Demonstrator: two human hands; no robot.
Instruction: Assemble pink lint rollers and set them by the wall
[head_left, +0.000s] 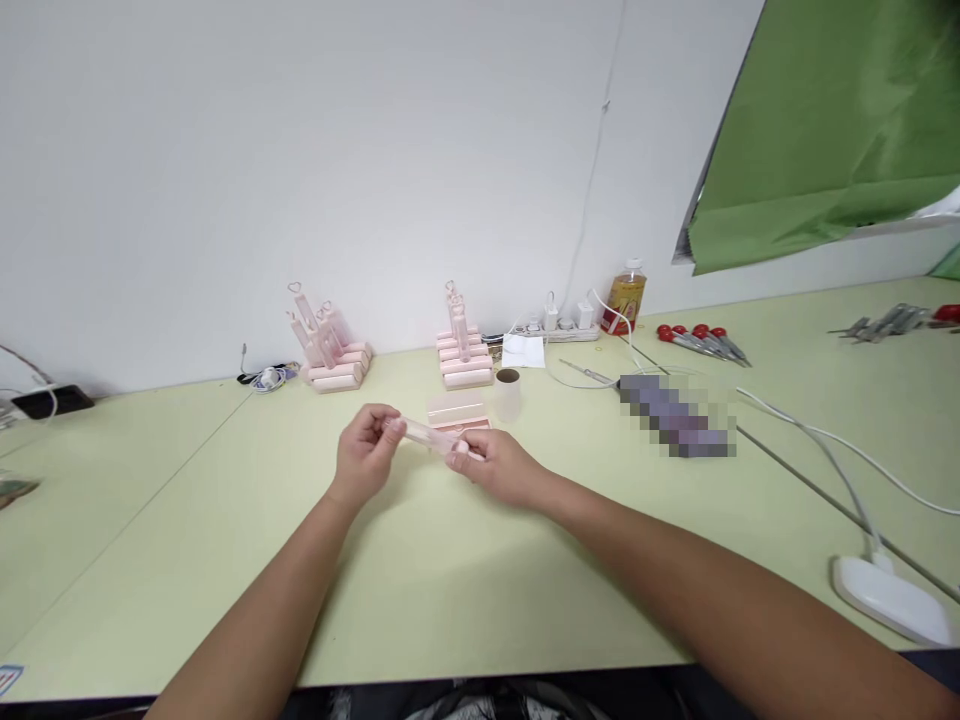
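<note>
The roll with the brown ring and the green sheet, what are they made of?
The roll: maybe tape or film, smooth and milky, around a brown core that looks like cardboard. The green sheet: cloth or thin plastic, fairly matt, with creases showing it bends.

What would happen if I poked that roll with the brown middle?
The roll stands on end and looks taller than wide, so a high poke might tip it. A low push would probably slide it. Its round side suggests it could roll once toppled.

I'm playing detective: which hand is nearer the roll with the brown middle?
The right hand, just in front of the roll; the left hand is farther away, to its left.
</note>
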